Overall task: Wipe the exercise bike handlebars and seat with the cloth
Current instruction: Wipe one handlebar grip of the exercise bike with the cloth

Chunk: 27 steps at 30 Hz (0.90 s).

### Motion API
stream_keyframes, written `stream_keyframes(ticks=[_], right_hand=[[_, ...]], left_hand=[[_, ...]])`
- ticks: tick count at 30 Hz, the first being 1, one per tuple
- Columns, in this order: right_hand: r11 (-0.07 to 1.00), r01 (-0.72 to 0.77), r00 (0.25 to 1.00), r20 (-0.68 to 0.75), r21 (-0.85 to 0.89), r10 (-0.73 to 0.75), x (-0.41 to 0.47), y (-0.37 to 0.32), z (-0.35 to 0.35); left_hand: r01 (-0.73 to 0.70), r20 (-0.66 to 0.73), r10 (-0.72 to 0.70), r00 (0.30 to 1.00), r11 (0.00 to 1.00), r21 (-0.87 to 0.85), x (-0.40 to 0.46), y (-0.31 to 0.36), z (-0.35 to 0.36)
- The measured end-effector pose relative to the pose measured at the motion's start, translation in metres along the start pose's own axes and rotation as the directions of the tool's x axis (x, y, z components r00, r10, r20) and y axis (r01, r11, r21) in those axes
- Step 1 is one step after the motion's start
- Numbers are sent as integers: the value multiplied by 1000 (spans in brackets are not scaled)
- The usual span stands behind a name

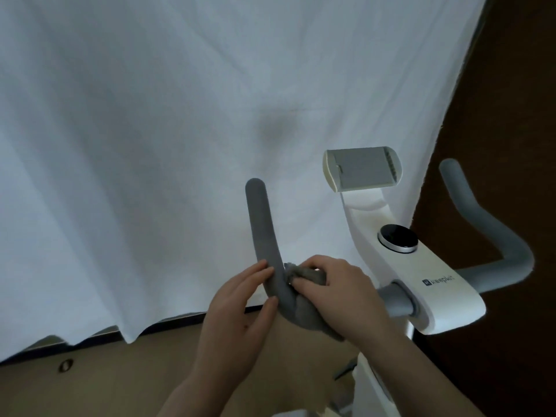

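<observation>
Right hand (337, 291) clenches a soft grey cloth (310, 308) around the curved, foam-padded left handlebar (264, 236) of a white exercise bike (421, 284); left hand (240, 314) grips the bar's bend

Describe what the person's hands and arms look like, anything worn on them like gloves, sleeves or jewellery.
Both hands are bare, with no gloves. The left hand and the right hand show no rings, and no watch or bracelet shows at either wrist. Both forearms are bare as far as the bottom edge of the picture, with no sleeve in view. Fingernails look short and unpainted, though the picture is dim.
</observation>
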State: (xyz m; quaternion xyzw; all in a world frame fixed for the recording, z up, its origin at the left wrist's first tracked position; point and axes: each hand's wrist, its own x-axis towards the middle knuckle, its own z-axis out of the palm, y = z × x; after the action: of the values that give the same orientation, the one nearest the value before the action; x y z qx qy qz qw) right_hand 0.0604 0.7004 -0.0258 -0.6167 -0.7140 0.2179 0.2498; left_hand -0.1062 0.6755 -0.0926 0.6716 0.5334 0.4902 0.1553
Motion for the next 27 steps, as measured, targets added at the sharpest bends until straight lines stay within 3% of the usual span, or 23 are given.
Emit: stream_keyframes(ticks=[6,11,14,17,21,27], right_hand=[[1000,7,996,-83,-12,-8,2,-13,14],[999,-45,998,-32,-12,45,-9,-5,5],[997,-22,993,-117,-73,13,0,-20,15],[996,-86,980,-182,-14,82,0,-23,25],[986,-167,973,-167,-13,162,-9,-21,21],[971,-232,922,-305,51,236,4,-40,38]], left_hand=[[-15,-9,15,1000,1000,-27,8,2,-3],[-50,49,50,998,999,-2,13,-7,-8],[-60,90,60,994,998,-7,21,-13,-11],[-97,146,99,984,995,-16,29,-17,-14],[-148,205,144,968,989,5,43,-30,-24],[-187,287,193,938,981,-49,63,-40,-28]])
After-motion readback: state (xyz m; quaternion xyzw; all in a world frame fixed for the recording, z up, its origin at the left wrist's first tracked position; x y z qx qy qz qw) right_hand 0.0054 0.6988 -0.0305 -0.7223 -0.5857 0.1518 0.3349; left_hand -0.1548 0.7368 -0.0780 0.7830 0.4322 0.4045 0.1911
